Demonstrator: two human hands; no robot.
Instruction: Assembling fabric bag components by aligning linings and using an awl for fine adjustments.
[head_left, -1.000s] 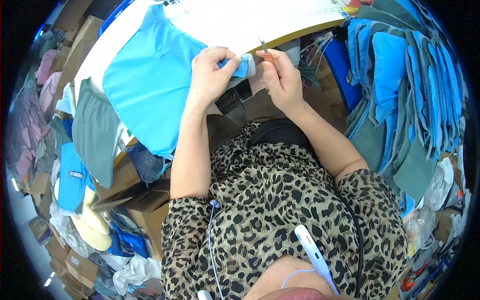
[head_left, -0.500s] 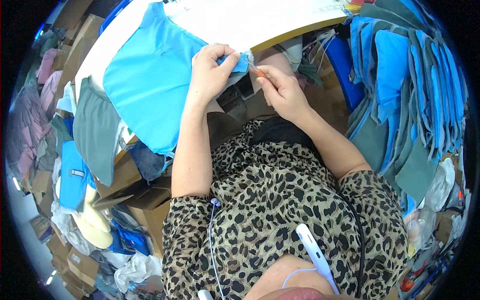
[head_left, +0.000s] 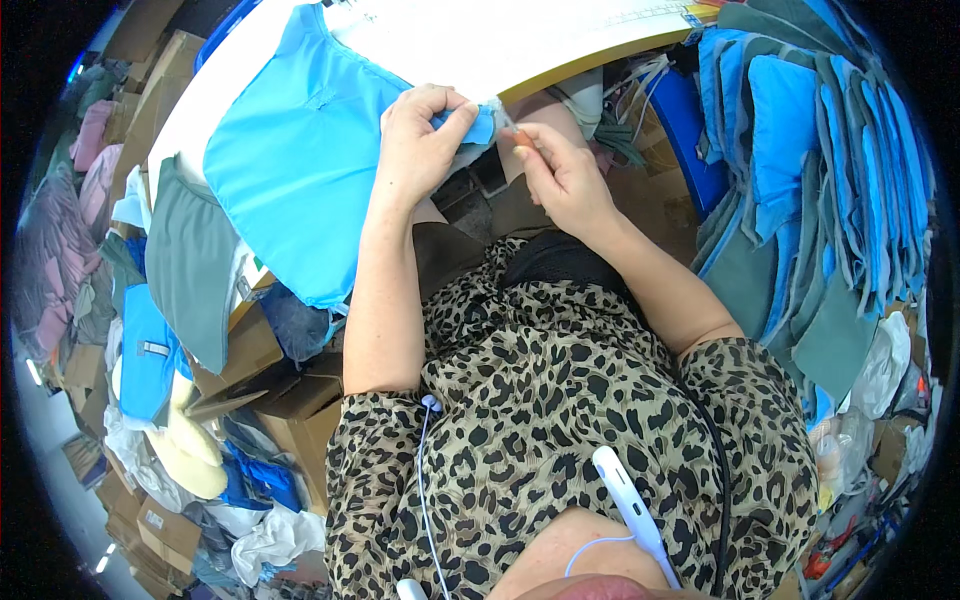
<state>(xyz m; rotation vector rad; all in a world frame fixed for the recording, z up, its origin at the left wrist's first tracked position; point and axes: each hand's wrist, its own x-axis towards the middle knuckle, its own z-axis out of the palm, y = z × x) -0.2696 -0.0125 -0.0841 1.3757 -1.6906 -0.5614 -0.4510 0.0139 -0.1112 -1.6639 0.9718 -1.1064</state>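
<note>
While the left hand [head_left: 420, 135] pinches a blue fabric panel [head_left: 300, 160], the right hand [head_left: 565, 178] holds a seam ripper [head_left: 523, 140] to it

Just off the near edge of the white table [head_left: 440, 45], the left hand is closed on the panel's folded end, thumb against fingers. The right hand grips the orange handle narrowly; the tip is at or just beside a whitish, frayed-looking patch [head_left: 495, 104], contact not confirmed.

Progress: fabric secured, tool in position. The whitish patch is present, so work there is judged unfinished; whether any thread is cut cannot be told.

The panel's remainder lies across the table's left part, overhanging the near edge. Farther left, a grey-green fabric piece [head_left: 190, 265] drapes over that edge. Right of the table hangs a stack of blue and grey-green panels [head_left: 790, 150], finish not assessable.
</note>
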